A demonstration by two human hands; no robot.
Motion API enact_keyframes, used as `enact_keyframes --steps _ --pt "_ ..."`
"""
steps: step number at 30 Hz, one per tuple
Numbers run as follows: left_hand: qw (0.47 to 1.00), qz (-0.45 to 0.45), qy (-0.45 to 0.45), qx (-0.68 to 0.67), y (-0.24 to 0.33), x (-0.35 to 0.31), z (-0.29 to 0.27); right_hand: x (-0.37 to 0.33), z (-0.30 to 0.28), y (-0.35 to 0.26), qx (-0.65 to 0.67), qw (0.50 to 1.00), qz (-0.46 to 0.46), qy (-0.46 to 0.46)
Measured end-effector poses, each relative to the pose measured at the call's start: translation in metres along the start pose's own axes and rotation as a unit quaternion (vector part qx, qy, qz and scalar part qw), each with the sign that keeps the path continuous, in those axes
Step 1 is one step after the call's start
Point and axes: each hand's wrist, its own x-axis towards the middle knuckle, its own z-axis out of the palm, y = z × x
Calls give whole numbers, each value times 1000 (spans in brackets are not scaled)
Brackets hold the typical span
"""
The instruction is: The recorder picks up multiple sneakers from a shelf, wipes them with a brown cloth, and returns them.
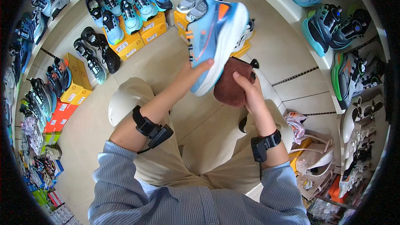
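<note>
A light-blue running shoe (214, 37) with orange accents, dark side stripes and a thick white sole is being held up above the person's lap, tilting with its sole facing right. The left hand (196, 71) is gripping it from beneath, thumb pressing on the side of its lower end. The right hand (246, 85) is clutching a dark brown cloth (231, 83), which is touching the sole's edge. Beyond, pairs of sneakers are sitting on yellow shoeboxes (133, 41) and along white shelves (291, 12).
</note>
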Motion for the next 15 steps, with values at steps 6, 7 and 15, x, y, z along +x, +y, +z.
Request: enact_keyframes --steps 6,7,15 --pt "926 -111 -6 -361 3 10 -4 -30 25 4 -388 861 -295 -142" --pt "925 -130 -5 -358 2 12 -7 -33 31 0 -408 837 -308 -195" --pt "923 -170 -15 -345 0 17 -5 -29 24 -4 -476 777 -363 -196"
